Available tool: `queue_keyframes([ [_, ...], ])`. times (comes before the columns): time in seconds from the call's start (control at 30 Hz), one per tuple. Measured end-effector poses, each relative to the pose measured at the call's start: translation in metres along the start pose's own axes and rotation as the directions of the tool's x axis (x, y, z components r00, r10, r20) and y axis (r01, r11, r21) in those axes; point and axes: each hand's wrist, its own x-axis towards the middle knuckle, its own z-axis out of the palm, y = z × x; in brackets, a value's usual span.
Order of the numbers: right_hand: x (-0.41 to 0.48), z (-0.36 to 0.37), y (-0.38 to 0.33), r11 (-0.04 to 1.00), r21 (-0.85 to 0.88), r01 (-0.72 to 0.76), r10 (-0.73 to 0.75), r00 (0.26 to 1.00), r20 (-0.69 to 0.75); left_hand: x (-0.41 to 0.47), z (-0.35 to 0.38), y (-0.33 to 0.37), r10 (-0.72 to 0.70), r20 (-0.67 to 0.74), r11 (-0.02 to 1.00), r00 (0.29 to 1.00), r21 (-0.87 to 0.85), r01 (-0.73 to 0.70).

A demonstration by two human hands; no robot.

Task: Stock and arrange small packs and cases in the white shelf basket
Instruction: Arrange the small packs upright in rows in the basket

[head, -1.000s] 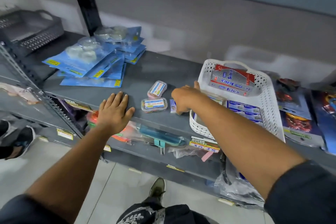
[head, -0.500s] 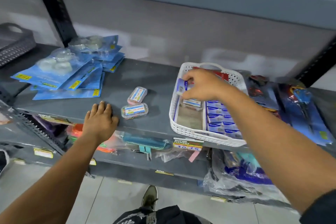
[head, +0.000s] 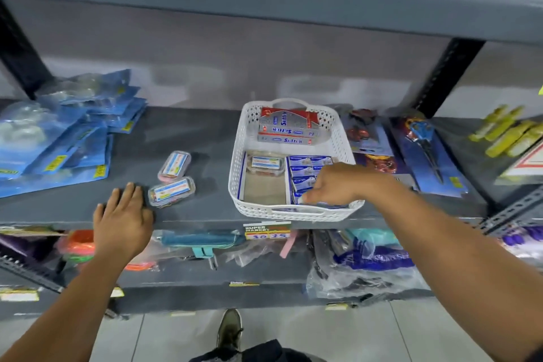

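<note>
A white perforated basket stands on the grey shelf. Inside it are red and silver Softek boxes at the back, a clear case at the left, and a column of small blue packs at the right. My right hand reaches into the basket's front right corner, its fingertips pinched on a small blue pack at the front of the column. Two clear cases with white labels lie on the shelf left of the basket. My left hand rests flat on the shelf's front edge, beside the nearer case.
Blue blister packs are piled at the shelf's left. Carded scissors and other carded goods lie right of the basket, with yellow items farther right. An upper shelf hangs overhead. A lower shelf holds bagged goods.
My right hand has moved from the basket's back left to its front right corner, carrying the small blue pack there. The camera has shifted rightward. My left hand stays on the shelf edge.
</note>
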Motion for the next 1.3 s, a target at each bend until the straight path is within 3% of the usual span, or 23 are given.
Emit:
queue_keyframes([
  [0.53, 0.002, 0.011, 0.002, 0.999, -0.032, 0.033, -0.035, 0.998, -0.054, -0.003, 0.0, 0.001, -0.031, -0.007, 0.999, 1.0, -0.026, 0.03],
  [0.73, 0.002, 0.018, -0.005, 0.998, -0.05, -0.029, 0.022, 0.992, -0.128, -0.004, 0.002, 0.001, -0.041, -0.011, 0.999, 0.999, -0.023, 0.041],
  [1.1, 0.004, 0.014, 0.003, 0.999, 0.002, 0.046, -0.045, 0.995, -0.093, -0.004, 0.002, 0.002, -0.052, -0.012, 0.999, 0.999, -0.012, 0.052],
  [1.2, 0.004, 0.01, 0.008, 0.994, 0.1, 0.051, -0.039, 0.992, -0.117, -0.004, 0.002, 0.002, -0.053, -0.012, 0.999, 0.999, -0.011, 0.053],
  [1.3, -0.001, -0.007, 0.017, 0.958, 0.282, 0.05, 0.017, 0.973, -0.229, -0.004, 0.002, 0.003, -0.056, -0.012, 0.998, 0.998, -0.013, 0.056],
])
